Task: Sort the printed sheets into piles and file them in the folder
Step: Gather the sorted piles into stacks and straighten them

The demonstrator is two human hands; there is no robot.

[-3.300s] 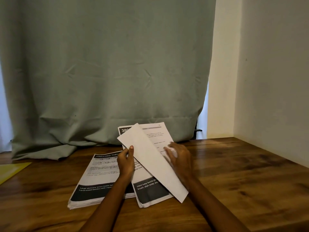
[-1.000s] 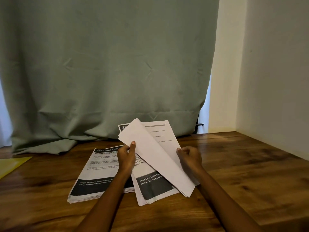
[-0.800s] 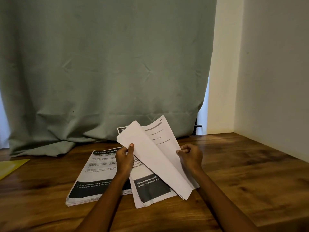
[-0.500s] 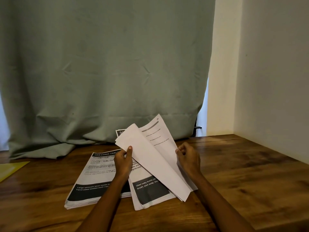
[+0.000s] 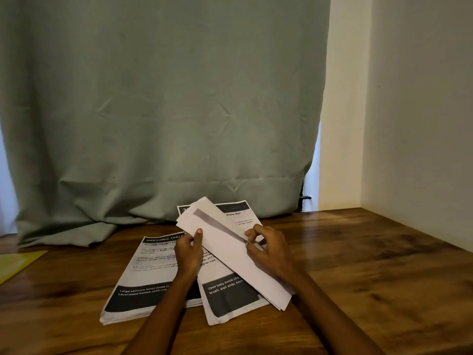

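- The left hand [image 5: 189, 252] holds a lifted bundle of white printed sheets [image 5: 235, 254] at its left edge, thumb on top, its grip clamped on the paper.
- The right hand [image 5: 268, 252] meets the bundle's right edge, thumb and forefinger pinched on a sheet there.
- The bundle tilts up over a pile of printed sheets with a black band at the bottom [image 5: 230, 295], which lies on the dark wooden bench [image 5: 371, 272].
- A second pile, headed "DRESSING TABLE" in a black bar [image 5: 148, 272], lies just to the left; the first pile overlaps its right edge.
- A flat yellow folder [image 5: 18, 263] lies at the bench's far left edge, well apart from the piles.
- A grey-green curtain [image 5: 158, 111] hangs behind, its hem resting on the bench.
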